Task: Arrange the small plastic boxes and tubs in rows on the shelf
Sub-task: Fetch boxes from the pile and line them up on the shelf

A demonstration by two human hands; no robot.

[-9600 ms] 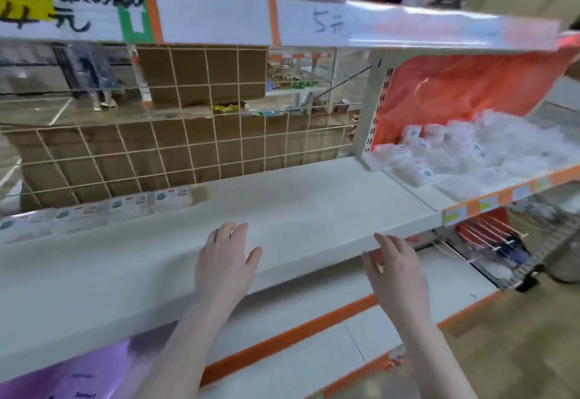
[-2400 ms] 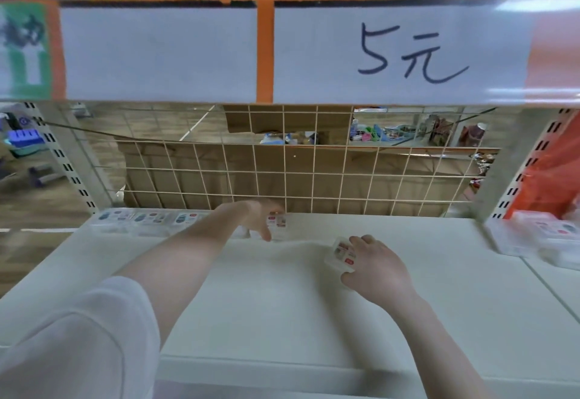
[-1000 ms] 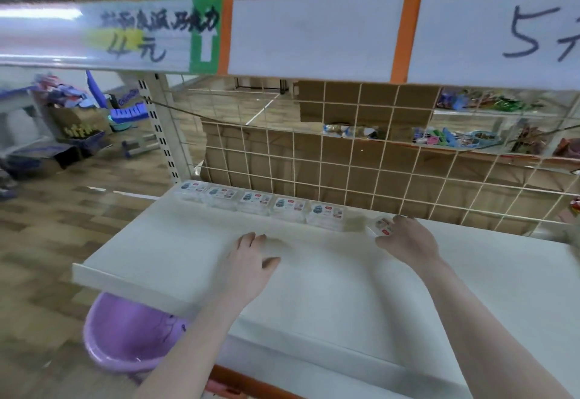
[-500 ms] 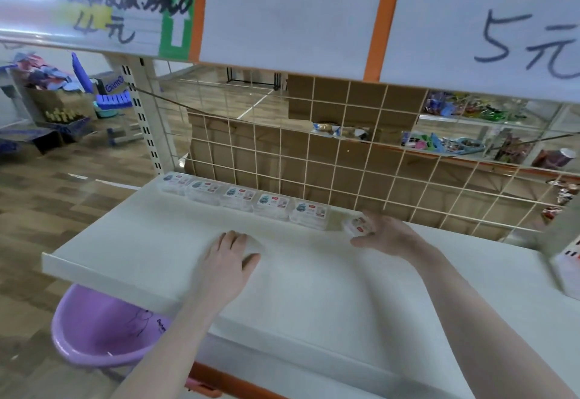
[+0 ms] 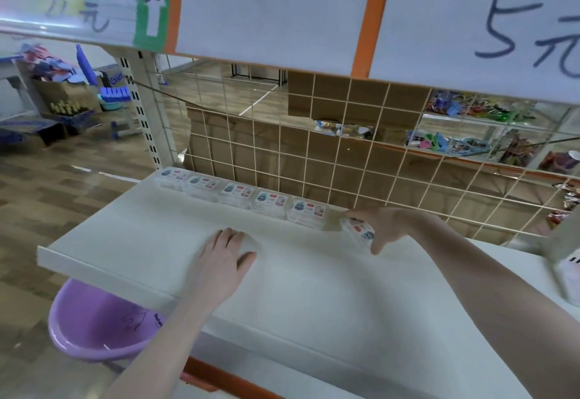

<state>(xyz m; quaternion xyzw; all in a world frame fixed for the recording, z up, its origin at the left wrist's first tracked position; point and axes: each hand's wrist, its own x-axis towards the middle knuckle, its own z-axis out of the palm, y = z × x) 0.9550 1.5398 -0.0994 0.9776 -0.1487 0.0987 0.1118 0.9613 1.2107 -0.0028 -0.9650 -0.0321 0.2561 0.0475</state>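
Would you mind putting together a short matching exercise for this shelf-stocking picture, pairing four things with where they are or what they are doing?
Things:
1. left hand
2. right hand
3. row of five boxes
4. purple tub

Places or states:
A. lined up along the wire grid at the back of the shelf
B. below the shelf's front left corner
C. lying flat, palm down, on the bare shelf
D. holding a small box at the right end of the row

Pairs: 1-C, 2-D, 3-A, 4-B
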